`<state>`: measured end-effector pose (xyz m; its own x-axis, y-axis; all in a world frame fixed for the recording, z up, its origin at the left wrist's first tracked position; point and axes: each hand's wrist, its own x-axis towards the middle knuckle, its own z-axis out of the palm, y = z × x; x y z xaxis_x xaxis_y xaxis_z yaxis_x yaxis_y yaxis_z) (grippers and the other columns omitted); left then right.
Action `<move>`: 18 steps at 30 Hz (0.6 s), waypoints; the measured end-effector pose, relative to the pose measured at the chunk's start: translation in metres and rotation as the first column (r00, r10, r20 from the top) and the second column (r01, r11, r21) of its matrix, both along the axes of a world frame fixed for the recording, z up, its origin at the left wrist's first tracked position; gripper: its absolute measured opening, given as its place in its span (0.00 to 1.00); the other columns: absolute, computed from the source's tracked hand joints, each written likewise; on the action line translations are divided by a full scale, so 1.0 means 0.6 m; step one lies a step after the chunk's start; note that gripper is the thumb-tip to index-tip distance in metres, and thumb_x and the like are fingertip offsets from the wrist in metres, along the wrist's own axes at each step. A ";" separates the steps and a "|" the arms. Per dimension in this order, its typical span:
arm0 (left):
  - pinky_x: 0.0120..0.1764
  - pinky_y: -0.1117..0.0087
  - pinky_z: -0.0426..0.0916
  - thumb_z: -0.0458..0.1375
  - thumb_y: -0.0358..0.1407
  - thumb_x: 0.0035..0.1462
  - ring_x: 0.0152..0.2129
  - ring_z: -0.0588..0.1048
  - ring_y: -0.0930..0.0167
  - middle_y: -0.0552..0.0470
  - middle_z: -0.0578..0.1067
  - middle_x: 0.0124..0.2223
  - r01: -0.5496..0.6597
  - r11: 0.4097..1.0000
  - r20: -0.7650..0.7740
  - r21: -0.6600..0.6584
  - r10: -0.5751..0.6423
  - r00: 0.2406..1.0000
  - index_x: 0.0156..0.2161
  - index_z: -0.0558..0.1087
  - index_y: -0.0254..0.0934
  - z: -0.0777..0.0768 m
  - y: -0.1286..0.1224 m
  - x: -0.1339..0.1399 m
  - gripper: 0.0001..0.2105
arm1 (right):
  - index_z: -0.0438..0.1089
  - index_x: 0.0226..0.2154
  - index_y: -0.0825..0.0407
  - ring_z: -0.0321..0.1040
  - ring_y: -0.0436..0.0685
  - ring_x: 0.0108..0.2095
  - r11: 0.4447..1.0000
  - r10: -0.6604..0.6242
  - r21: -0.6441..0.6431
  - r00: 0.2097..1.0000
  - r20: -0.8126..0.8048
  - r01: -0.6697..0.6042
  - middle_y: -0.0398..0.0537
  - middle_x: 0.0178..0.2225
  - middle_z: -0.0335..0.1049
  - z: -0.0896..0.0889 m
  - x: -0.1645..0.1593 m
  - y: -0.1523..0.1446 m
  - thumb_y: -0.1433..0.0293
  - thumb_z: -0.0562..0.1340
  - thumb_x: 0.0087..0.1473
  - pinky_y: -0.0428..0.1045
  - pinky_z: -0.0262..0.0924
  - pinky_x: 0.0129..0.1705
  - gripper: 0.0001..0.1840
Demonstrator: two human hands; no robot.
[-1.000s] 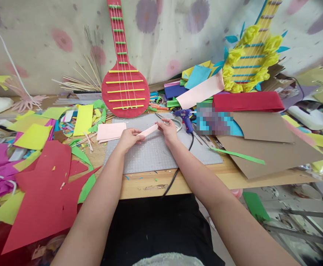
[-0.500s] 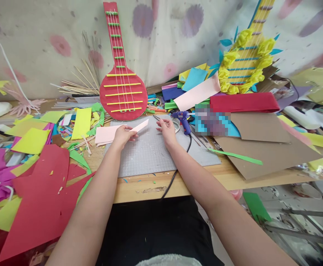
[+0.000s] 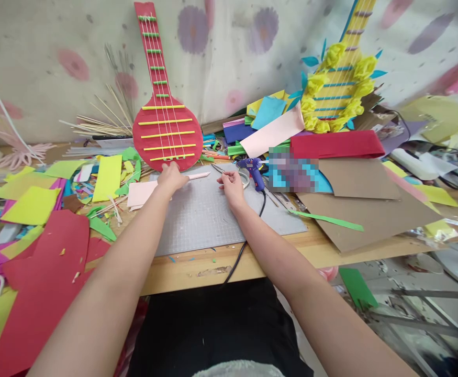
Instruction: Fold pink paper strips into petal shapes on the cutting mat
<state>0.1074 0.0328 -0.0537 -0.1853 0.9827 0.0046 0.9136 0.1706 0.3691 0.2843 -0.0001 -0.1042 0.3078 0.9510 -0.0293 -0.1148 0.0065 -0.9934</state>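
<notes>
My left hand (image 3: 171,178) is in front of the lower edge of a red paper guitar (image 3: 168,128), its fingers partly hidden. A folded pale pink paper strip (image 3: 200,175) juts out to the right from this hand, seen almost edge-on. Below the wrist lies more folded pale pink paper (image 3: 140,193). Over the grey cutting mat (image 3: 209,225), my right hand (image 3: 232,187) is closed around scissors (image 3: 216,168) whose blades point up and left. A pale handle ring shows to the right of the fingers. Beside it rests a purple glue gun (image 3: 255,173) with a black cord.
Brown cardboard sheets (image 3: 366,220) and a green paper strip (image 3: 326,220) lie at right. Red paper (image 3: 48,272) and coloured scraps crowd the left. Behind stand a yellow guitar with paper flowers (image 3: 336,89) and a rolled red strip (image 3: 338,144).
My left hand has moved forward toward the red guitar's base, and the pink strip has turned from slanting to nearly level. My right hand has stayed almost still. The view has shifted slightly.
</notes>
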 end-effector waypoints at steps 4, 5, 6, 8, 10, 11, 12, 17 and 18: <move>0.47 0.61 0.64 0.59 0.35 0.42 0.47 0.69 0.58 0.39 0.69 0.49 0.154 0.983 -0.073 0.099 -0.147 0.986 0.44 0.69 0.34 0.007 0.002 -0.060 0.20 | 0.58 0.32 0.50 0.67 0.49 0.30 0.999 0.033 -0.016 0.999 0.028 -0.033 0.39 0.24 0.66 -0.005 0.000 0.001 0.73 0.55 0.50 0.44 0.59 0.29 0.04; 0.47 0.63 0.63 0.58 0.35 0.43 0.46 0.70 0.60 0.42 0.72 0.45 0.218 0.971 -0.088 0.099 -0.210 0.974 0.41 0.71 0.35 0.008 0.001 -0.077 0.16 | 0.58 0.31 0.50 0.67 0.48 0.30 0.999 0.040 -0.011 0.998 0.039 -0.040 0.39 0.24 0.66 -0.007 0.000 0.001 0.73 0.55 0.49 0.44 0.59 0.29 0.04; 0.46 0.64 0.64 0.57 0.36 0.44 0.43 0.71 0.62 0.45 0.74 0.41 0.280 0.956 -0.102 0.083 -0.271 0.957 0.37 0.72 0.36 0.010 -0.002 -0.095 0.12 | 0.59 0.31 0.50 0.67 0.48 0.29 0.999 0.048 -0.003 0.998 0.051 -0.048 0.39 0.24 0.67 -0.009 0.000 0.001 0.73 0.55 0.49 0.44 0.59 0.29 0.04; 0.41 0.65 0.64 0.56 0.40 0.44 0.38 0.72 0.63 0.47 0.75 0.35 0.371 0.928 -0.153 0.017 -0.365 0.919 0.27 0.73 0.37 0.014 -0.013 -0.127 0.08 | 0.59 0.32 0.50 0.67 0.48 0.29 0.998 0.059 0.015 0.996 0.071 -0.060 0.39 0.24 0.67 -0.013 0.001 0.003 0.73 0.55 0.48 0.44 0.59 0.29 0.05; 0.37 0.67 0.64 0.57 0.43 0.41 0.34 0.72 0.63 0.48 0.75 0.32 0.427 0.902 -0.181 -0.062 -0.431 0.884 0.23 0.71 0.37 0.018 -0.031 -0.152 0.10 | 0.59 0.32 0.50 0.67 0.48 0.28 0.997 0.070 0.027 0.994 0.087 -0.073 0.39 0.24 0.67 -0.018 0.001 0.004 0.72 0.55 0.48 0.44 0.58 0.29 0.05; 0.35 0.68 0.63 0.58 0.44 0.40 0.33 0.72 0.64 0.49 0.75 0.31 0.444 0.891 -0.169 -0.092 -0.454 0.875 0.22 0.71 0.38 0.018 -0.040 -0.162 0.10 | 0.59 0.32 0.50 0.66 0.47 0.28 0.997 0.074 0.029 0.993 0.096 -0.078 0.39 0.24 0.67 -0.019 0.001 0.005 0.72 0.55 0.48 0.43 0.58 0.28 0.05; 0.34 0.69 0.63 0.59 0.45 0.39 0.32 0.71 0.65 0.50 0.74 0.31 0.463 0.880 -0.147 -0.107 -0.475 0.868 0.23 0.71 0.38 0.018 -0.048 -0.171 0.11 | 0.59 0.32 0.50 0.66 0.47 0.27 0.996 0.079 0.029 0.991 0.104 -0.082 0.38 0.24 0.67 -0.020 0.001 0.006 0.72 0.55 0.47 0.43 0.58 0.28 0.05; 0.32 0.72 0.61 0.62 0.44 0.35 0.30 0.70 0.67 0.51 0.74 0.29 0.469 0.879 -0.059 -0.090 -0.475 0.878 0.25 0.72 0.39 0.005 -0.066 -0.196 0.11 | 0.59 0.31 0.50 0.64 0.47 0.25 0.996 0.091 0.010 0.987 0.134 -0.094 0.38 0.23 0.67 -0.019 -0.001 0.005 0.72 0.55 0.47 0.43 0.57 0.27 0.05; 0.31 0.72 0.61 0.61 0.43 0.35 0.29 0.70 0.68 0.51 0.74 0.29 0.465 0.880 -0.035 -0.094 -0.470 0.882 0.25 0.72 0.39 0.003 -0.066 -0.198 0.11 | 0.59 0.31 0.50 0.64 0.47 0.25 0.996 0.093 0.006 0.986 0.137 -0.094 0.38 0.23 0.67 -0.018 -0.001 0.005 0.72 0.55 0.47 0.44 0.56 0.27 0.05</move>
<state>-0.0113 -0.0071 -0.0519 0.2936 0.9524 -0.0818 0.9130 -0.2540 0.3192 0.2837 0.0027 -0.1150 0.2177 0.9758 0.0188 0.0215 0.0145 -0.9997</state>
